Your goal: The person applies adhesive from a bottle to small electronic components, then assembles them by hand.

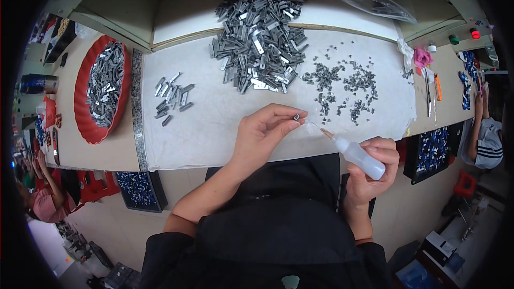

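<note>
Between the thumb and fingers of my left hand (263,134) is pinched a small metal piece (296,118), its open end facing right. My right hand (375,168) grips a translucent squeeze bottle (363,159) with a thin needle tip. That tip (326,132) points left toward the metal piece; whether they touch is too small to tell. Beyond my hands lies a large heap of grey metal channel pieces (259,48). Tiny dark metal parts (326,77) are scattered to its right, and a small group of metal pieces (174,93) lies to the left.
A red scalloped basin (85,104) filled with metal pieces stands on the left. A clear plastic bag (375,4) lies at the back shelf. Right are a pink cloth (423,58), tweezers (428,93) and an orange-handled tool (438,86). Other people sit at both sides.
</note>
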`<state>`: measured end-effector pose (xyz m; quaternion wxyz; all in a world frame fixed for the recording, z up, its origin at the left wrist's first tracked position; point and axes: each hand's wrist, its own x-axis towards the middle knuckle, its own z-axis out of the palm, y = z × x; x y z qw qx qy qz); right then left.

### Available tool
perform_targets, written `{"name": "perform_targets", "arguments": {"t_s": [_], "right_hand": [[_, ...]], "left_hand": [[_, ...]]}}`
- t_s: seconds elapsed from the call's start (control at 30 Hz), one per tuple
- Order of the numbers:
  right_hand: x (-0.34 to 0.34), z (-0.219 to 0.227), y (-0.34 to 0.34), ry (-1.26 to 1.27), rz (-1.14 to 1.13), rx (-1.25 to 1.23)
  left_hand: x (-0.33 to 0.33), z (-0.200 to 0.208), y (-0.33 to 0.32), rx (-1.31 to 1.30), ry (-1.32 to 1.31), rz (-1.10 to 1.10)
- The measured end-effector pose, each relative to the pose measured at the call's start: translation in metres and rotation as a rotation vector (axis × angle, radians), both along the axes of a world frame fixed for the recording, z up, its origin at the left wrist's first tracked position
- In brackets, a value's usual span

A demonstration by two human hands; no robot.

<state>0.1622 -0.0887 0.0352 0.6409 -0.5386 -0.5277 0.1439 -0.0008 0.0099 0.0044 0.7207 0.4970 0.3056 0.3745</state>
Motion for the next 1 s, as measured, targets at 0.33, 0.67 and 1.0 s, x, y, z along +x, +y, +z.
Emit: {"name": "perform_targets", "arguments": {"t_s": [0.33, 0.67, 1.0], "right_hand": [[-0.0064, 0.0009, 0.0036, -0.168, 0.083, -0.011], [-0.0072, 0.0019, 0.0077, -0.204, 0.087, -0.033], [-0.0078, 0.0013, 0.0067, -0.241, 0.074, -0.039]], "left_hand": [[-0.0022, 0.0003, -0.0035, 0.049, 0.074, -0.035], [0.0001, -0.0003, -0.0025, 0.06, 0.065, 0.001], [0.0001, -0.0021, -0.0038, 0.052, 0.057, 0.033]]}}
